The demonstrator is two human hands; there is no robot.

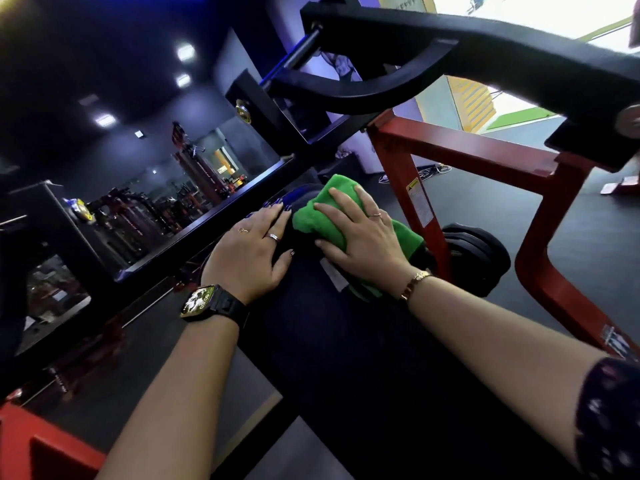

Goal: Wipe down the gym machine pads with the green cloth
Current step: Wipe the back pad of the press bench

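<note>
Her right hand (360, 244) lies with fingers spread flat, pressing a folded, fuzzy green cloth (332, 216) onto the smooth, dark padded bench (346, 341). The left hand (254, 251), fingers loosely extended, rests empty just beside it. A red steel frame (446, 147) stands beyond.

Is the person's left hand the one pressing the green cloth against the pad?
No, the right hand lies flat on the green cloth, while the left hand rests bare on the pad.
</note>
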